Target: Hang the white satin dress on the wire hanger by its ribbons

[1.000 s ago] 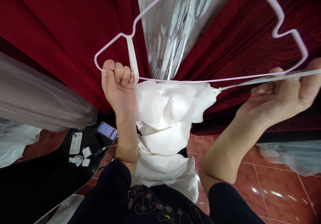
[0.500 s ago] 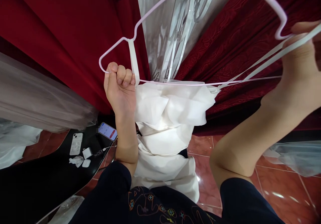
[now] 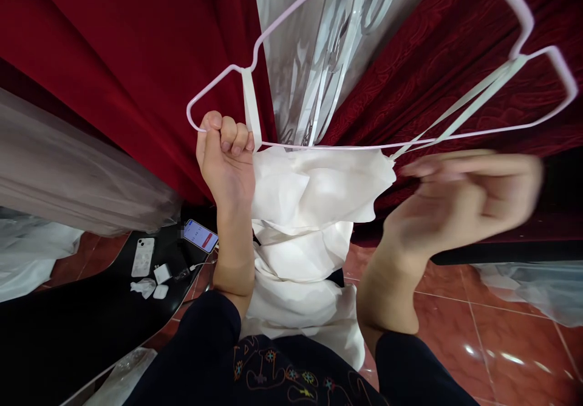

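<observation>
A pale pink clothes hanger [image 3: 291, 14] spans the upper part of the view, its hook out of the frame. My left hand [image 3: 228, 157] is closed round the hanger's lower bar near its left end. From the hanger a white ruffled garment [image 3: 314, 187] hangs down toward my lap. One strap [image 3: 251, 105] loops over the hanger's left notch, beside my left fingers. The other strap [image 3: 473, 105] sits in the right notch and runs slantwise down to the garment. My right hand [image 3: 464, 196] is below the bar at the right, blurred by motion, fingertips near the garment's top right corner.
Dark red curtains [image 3: 127, 48] hang on both sides, with silvery sheer fabric [image 3: 300, 48] between. At the left, a black table [image 3: 91, 315] holds a lit phone [image 3: 200, 236], a white phone [image 3: 143, 257] and a charger [image 3: 162, 272]. Red tiles [image 3: 446, 309] cover the floor.
My right hand has let go of the right strap and moved down and left, toward the garment's top corner. That strap now rests in the hanger's right notch. My left hand keeps its hold.
</observation>
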A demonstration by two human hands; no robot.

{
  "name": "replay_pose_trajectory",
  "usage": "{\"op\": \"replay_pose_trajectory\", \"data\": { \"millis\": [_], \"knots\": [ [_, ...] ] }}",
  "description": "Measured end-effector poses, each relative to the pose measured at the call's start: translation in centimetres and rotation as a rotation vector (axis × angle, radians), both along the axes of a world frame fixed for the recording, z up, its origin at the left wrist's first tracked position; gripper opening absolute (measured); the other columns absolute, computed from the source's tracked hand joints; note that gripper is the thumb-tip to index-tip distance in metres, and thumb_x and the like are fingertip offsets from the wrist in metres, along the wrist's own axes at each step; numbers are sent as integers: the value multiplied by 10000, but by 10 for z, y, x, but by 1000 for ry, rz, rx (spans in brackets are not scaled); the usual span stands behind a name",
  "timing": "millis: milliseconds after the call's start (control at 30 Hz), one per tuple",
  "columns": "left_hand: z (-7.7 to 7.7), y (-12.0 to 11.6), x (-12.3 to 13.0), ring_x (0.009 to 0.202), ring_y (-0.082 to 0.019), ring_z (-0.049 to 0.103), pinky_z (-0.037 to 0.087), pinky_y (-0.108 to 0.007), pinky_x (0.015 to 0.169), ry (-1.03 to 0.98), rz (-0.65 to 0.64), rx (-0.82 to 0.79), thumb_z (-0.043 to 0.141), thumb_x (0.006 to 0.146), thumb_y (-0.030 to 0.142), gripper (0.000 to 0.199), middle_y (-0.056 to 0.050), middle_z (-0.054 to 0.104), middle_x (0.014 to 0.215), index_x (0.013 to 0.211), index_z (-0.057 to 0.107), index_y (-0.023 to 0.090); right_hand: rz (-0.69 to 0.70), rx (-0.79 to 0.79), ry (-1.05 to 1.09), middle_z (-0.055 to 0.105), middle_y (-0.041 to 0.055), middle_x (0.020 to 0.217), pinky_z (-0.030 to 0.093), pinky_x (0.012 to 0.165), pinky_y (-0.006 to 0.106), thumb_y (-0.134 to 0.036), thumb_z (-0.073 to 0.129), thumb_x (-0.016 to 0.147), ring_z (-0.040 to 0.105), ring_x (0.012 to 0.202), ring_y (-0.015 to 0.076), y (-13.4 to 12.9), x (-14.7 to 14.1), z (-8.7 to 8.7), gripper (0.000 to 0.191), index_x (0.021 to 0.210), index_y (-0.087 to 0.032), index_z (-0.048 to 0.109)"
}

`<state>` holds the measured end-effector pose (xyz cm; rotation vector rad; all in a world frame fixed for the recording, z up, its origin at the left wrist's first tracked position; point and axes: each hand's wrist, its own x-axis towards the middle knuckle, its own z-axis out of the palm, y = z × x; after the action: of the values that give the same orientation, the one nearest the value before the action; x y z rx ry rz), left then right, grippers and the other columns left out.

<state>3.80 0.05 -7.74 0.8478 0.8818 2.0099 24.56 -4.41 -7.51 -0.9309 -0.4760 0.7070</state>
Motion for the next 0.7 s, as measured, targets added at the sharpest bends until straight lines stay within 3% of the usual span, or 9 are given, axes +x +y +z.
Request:
{"op": "replay_pose_trajectory", "data": {
  "millis": [33,67,167,233,333,400,500,633,700],
  "knots": [
    [0,0,1,548,-145,348,458,-259,666,-14,1,1,540,1065,345,291,37,232,694,803,460,247,73,35,-229,616,-12,723,567,678,274,-254,678,784,599,696,86,-4,-3,-9,79,707,-257,698],
    [1,0,2,542,-142,348,458,-253,662,-42,-11,15,525,1071,313,276,39,230,691,810,466,245,270,-12,-392,678,-2,799,588,794,307,-272,711,796,653,783,108,-5,-6,-17,42,802,-253,748],
    [3,-1,5,514,-122,336,435,-219,594,-168,-92,86,414,1083,155,295,43,219,673,806,491,223,648,-81,-403,731,41,1209,530,1090,413,-459,685,878,695,1136,177,3,-10,-28,375,1202,-273,708],
    [4,-2,7,505,-107,337,427,-200,563,-237,-139,120,359,1082,99,342,46,225,657,795,510,205,542,72,-166,706,40,1255,507,1126,418,-562,597,919,675,1192,174,14,-12,-24,439,1241,-269,657],
    [3,-3,10,514,-85,371,443,-181,573,-291,-177,149,347,1088,88,360,50,252,650,800,538,189,367,303,157,643,-9,854,564,952,308,-566,529,957,681,897,107,24,-13,-16,371,970,-215,650],
    [1,-4,11,513,-79,385,445,-178,571,-302,-193,153,335,1089,82,372,51,259,645,800,545,187,400,358,268,477,-38,674,562,810,256,-527,538,965,589,694,77,26,-12,-15,362,807,-204,583],
    [-4,-6,9,539,-89,446,483,-196,619,-231,-181,130,349,1105,144,364,44,332,643,816,562,204,468,393,281,367,-37,631,559,745,250,-505,518,979,508,625,80,26,-8,-22,382,737,-209,521],
    [-18,-15,-1,877,-155,673,541,-303,919,52,-158,123,567,1061,375,197,-22,655,898,994,677,226,503,421,278,318,-28,636,566,738,251,-496,480,996,490,631,87,32,-4,-30,397,721,-210,485],
    [-24,-24,-7,1010,-205,692,517,-350,984,251,-135,98,600,1042,423,253,-62,725,1035,1051,733,208,522,428,295,314,-26,643,569,746,252,-488,468,1001,490,636,86,36,-5,-32,392,724,-210,480]
  ]
}}
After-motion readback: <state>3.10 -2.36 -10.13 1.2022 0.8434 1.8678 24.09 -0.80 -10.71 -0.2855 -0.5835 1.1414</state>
